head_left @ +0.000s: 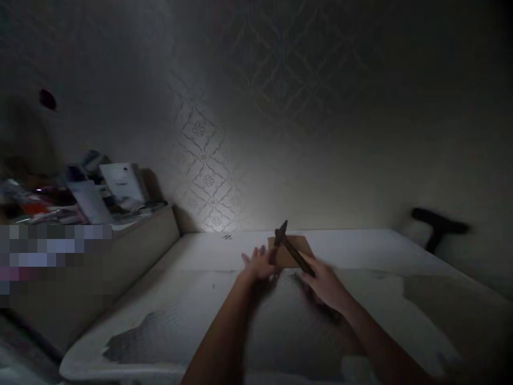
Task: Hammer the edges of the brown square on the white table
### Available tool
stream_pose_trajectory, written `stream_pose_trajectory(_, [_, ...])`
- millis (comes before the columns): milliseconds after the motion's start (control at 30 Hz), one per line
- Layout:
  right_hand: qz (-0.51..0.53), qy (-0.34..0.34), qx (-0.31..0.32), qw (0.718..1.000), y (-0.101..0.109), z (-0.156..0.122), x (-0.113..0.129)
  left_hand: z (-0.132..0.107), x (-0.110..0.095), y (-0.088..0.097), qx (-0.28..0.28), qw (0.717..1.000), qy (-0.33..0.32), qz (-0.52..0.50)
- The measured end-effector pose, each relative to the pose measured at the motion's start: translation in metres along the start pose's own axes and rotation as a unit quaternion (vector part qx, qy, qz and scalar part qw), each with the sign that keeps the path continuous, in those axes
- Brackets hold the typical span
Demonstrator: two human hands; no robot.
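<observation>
My right hand (320, 280) is closed around the handle of a hammer (294, 251). The hammer slants up and to the left, its dark head over a flat brown board (290, 259) on the white table. At the board's left edge is my left hand (260, 264), with its outer fingers fanned out. Its thumb and forefinger come together by the board; whatever is between them is too small and dim to make out.
Small dark pieces (227, 237) lie on the white table (200, 251) near the wall. At the left stands a cabinet (140, 240) crowded with boxes and papers, including a white box (124, 182). A black T-shaped object (438, 224) rises beyond the table's right edge.
</observation>
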State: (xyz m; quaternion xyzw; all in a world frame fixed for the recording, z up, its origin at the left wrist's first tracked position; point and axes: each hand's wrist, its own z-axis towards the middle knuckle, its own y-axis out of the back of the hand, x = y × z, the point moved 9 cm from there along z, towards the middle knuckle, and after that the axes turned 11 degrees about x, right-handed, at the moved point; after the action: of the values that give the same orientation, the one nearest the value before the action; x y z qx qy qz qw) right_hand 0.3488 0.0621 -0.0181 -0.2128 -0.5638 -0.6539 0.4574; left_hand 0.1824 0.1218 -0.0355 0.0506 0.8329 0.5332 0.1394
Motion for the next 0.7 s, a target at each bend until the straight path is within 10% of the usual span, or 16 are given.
stream_pose_trajectory(700, [0.012,0.007,-0.015,1.000,0.0027,0.0004,-0.0005,0.0029,0.0021,-0.0007,-0.011,1.000,0.003,0.003])
